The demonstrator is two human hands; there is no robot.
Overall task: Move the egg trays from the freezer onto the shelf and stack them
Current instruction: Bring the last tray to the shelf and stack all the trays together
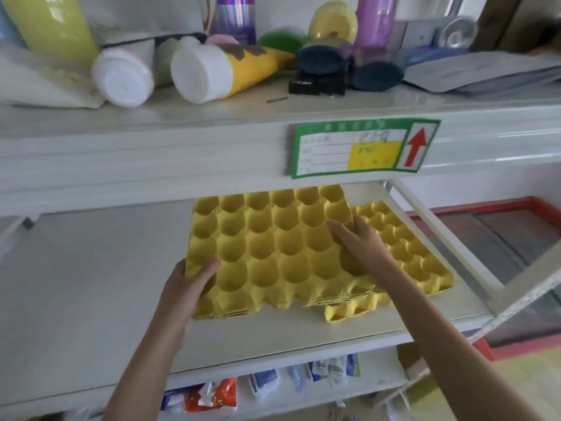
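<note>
A: Where are the yellow egg trays [273, 247]?

B: At the middle of the frame, a nested stack of them sits on the middle white shelf [91, 284], skewed over a lower yellow tray [406, 238] that sticks out to the right and at the front edge.

A: And the hands?

B: The left hand [185, 287] has its grip closed on the stack's near left corner, thumb on top, fingers underneath. The right hand [361, 241] lies on the stack's right side, fingers spread flat over the cups, pressing rather than clasping; it is open.

A: What else is around?

B: The upper shelf [182, 141] across the top of the frame carries tubes lying on their sides, among them a yellow tube with a white cap [212, 72], plus purple bottles [376, 19] standing behind. A green label with a red arrow [364, 147] is fixed to its front edge. At the right of the frame a red-rimmed freezer [501, 238] with a glass lid is visible. Packets [212, 396] hang below the middle shelf at the bottom.
</note>
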